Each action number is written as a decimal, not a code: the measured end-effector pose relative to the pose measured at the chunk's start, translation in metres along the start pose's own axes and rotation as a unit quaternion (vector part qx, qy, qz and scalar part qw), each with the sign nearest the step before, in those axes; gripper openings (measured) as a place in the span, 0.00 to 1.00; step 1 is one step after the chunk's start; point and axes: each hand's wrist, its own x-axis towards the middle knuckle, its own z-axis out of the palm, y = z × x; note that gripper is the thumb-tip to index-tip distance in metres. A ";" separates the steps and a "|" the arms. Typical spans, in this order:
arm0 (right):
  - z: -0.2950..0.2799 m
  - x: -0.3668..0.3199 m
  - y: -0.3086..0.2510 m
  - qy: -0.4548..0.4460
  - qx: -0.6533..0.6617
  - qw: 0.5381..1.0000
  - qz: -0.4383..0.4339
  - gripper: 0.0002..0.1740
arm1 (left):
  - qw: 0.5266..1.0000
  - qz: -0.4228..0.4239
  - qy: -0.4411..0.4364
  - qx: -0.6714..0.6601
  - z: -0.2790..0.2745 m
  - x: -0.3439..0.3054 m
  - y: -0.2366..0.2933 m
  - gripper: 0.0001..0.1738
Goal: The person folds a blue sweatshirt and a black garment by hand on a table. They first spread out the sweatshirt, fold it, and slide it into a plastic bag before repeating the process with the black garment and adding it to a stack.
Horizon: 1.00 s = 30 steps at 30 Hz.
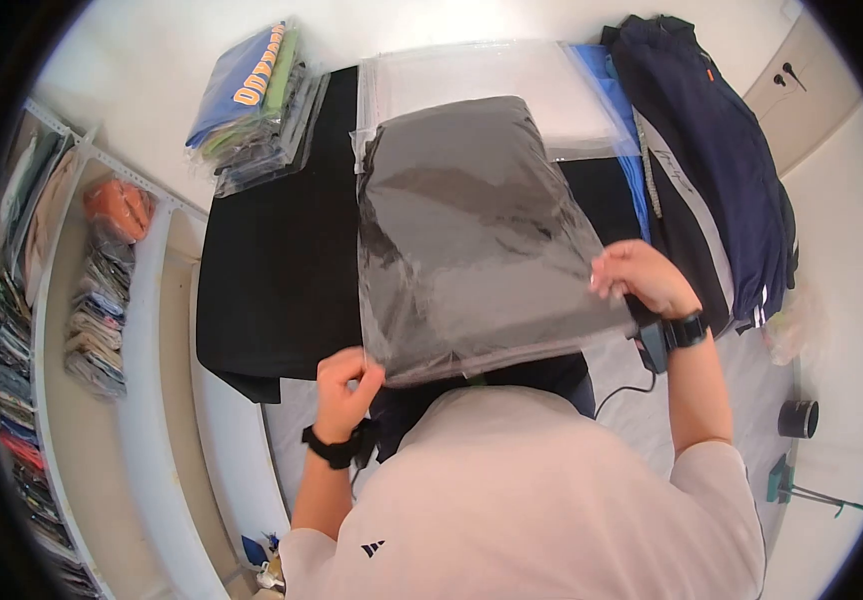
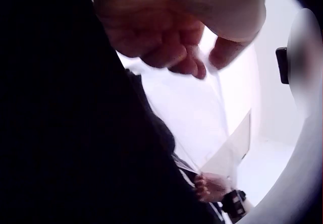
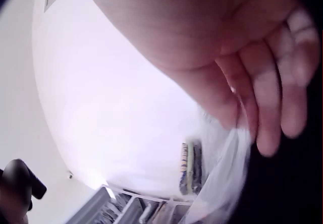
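Observation:
A dark folded garment (image 1: 472, 230) lies inside a clear plastic bag (image 1: 542, 350), whose near edge faces the person. At the bag's near left corner, the left hand (image 1: 347, 388) pinches the plastic between thumb and curled fingers. The right hand (image 1: 644, 278) is at the bag's right side. In the right wrist view, that hand's thumb and index finger pinch the gathered clear film (image 3: 234, 153), the other fingers extended. Seen from the left wrist, the left hand (image 2: 171, 37) has its fingertips close together, with the right hand (image 2: 214, 186) farther off.
Behind the bag lie flat clear bags (image 1: 482, 75) on the black-covered table (image 1: 272, 270). Bagged folded clothes (image 1: 252, 100) are stacked at the back left, and navy garments (image 1: 712, 150) lie along the right. Shelves (image 1: 62, 230) with packed clothes stand at left.

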 end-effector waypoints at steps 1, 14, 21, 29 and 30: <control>-0.001 -0.009 0.003 -0.001 0.005 1.000 0.003 0.15 | 0.997 -0.046 -0.064 0.000 -0.011 -0.008 0.001 0.24; 0.012 0.046 -0.035 0.118 -0.005 0.993 -0.010 0.34 | 0.924 -0.371 -0.006 -0.091 -0.024 0.115 0.014 0.33; 0.002 0.071 -0.014 0.028 0.070 0.996 0.048 0.23 | 0.913 -0.382 -0.062 -0.130 -0.009 0.131 -0.021 0.16; 0.001 0.069 0.003 0.018 0.052 0.998 0.013 0.22 | 0.929 -0.349 -0.051 -0.109 -0.008 0.123 -0.023 0.13; 0.004 0.064 0.005 0.009 0.052 0.999 0.001 0.23 | 0.933 -0.340 -0.055 -0.103 -0.008 0.118 -0.022 0.12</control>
